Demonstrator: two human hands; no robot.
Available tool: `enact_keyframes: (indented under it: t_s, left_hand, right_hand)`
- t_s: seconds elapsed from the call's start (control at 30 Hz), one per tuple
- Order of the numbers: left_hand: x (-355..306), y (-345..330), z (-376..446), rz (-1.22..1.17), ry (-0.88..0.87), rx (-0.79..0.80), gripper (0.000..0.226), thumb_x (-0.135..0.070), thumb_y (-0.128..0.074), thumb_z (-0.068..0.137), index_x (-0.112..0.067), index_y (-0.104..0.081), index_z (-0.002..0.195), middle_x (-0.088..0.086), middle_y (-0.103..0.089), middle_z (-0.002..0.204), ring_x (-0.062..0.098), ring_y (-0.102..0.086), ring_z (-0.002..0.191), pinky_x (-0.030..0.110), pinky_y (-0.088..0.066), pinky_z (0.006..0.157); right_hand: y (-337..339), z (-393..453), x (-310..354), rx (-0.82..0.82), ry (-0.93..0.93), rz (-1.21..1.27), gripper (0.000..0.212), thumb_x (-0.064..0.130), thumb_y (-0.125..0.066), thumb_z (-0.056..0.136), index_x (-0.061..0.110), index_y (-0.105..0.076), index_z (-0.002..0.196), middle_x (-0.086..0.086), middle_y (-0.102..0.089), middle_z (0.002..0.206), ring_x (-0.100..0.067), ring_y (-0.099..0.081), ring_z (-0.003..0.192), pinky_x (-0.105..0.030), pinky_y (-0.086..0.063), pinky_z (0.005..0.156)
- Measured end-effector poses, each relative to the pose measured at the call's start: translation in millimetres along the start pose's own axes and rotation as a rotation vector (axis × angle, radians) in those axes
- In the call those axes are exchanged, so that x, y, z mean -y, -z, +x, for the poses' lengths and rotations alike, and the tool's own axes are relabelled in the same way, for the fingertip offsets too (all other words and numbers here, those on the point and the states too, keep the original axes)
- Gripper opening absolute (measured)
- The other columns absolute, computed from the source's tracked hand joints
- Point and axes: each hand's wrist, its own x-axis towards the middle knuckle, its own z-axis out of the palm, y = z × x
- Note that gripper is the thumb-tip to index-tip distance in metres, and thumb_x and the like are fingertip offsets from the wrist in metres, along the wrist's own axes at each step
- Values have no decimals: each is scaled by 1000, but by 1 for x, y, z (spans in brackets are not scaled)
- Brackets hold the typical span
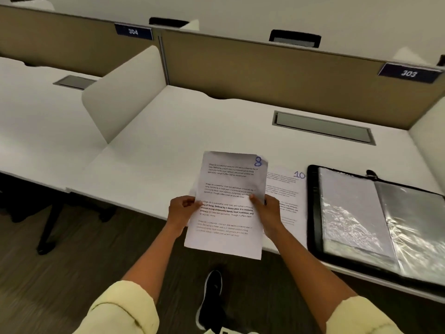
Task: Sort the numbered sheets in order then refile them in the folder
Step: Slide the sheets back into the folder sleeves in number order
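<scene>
While the person stands at the white desk [168, 131], both hands hold up a printed sheet marked 8 [228, 206] above the near edge of the desk. The left hand [180, 212] grips the left edge of this sheet at about its middle height, with the fingers curled together and the thumb pressed on the front of the paper. The right hand [267, 213] grips the right edge at the same height, the thumb lying on the front and the other fingers curled behind, so how they lie I cannot tell. The blue number 8 is written in the top right corner of the sheet, and the lower part of the paper hangs past the desk edge over the floor. Whether more sheets are behind it I cannot tell, though a thin paper edge shows at its left side.

A second sheet marked 10 [289, 189] lies flat on the desk, just to the right of the held sheet and partly hidden by it and by the right hand. Beside it, further right, the black folder [313, 213] lies open on the desk, showing clear plastic sleeves [409, 225].

Behind the desk stands a brown partition [265, 75] with blue labels 304 [133, 32] and 303 [409, 73]. A grey cable hatch [323, 127] is set in the desk surface. Below, a black shoe [212, 297] stands on the dark floor, and pale yellow sleeves [125, 309] cover the arms.
</scene>
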Motion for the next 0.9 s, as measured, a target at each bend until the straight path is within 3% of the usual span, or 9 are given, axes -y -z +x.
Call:
enact_keyframes:
  t_s: [0.13,0.4,0.63,0.73,0.9]
  left_hand:
    - [5,-32,-35,-49,9,105,17,-7,-72,85,2,-68,99,11,-74,101,26,-72,93,34,-60,72]
    - [25,-109,-78,17,-14,258,12,-9,-73,84,-2,-68,92,11,-74,97,25,-72,90,38,-59,80]
    - [26,-191,-109,49,-33,363,14,-7,-71,86,2,-67,95,10,-74,96,23,-73,86,31,-60,71]
    - [26,-230,-121,36,-28,367,13,-7,-71,86,1,-68,96,11,-74,96,24,-73,86,32,-60,71]
    - [28,-309,-137,46,-4,335,15,-13,-70,88,-2,-68,97,12,-72,97,24,-70,88,31,-56,66]
  right_hand:
    - [44,-36,-7,-39,0,7,26,32,-71,91,17,-68,113,-3,-76,104,-24,-74,92,-50,-60,84]
    - [129,-111,-25,-122,-66,150,20,29,-69,93,20,-64,110,-3,-74,103,-21,-75,87,-37,-62,71]
    - [210,-147,-53,-200,-148,237,29,35,-68,92,15,-67,114,-7,-76,104,-24,-75,91,-45,-61,82]
    - [248,-160,-63,-261,-178,270,30,38,-68,92,13,-69,108,-8,-77,99,-25,-75,87,-43,-62,79]
    - [322,-173,-75,-330,-191,407,34,40,-64,94,11,-71,112,-9,-76,104,-28,-73,98,-48,-58,91]
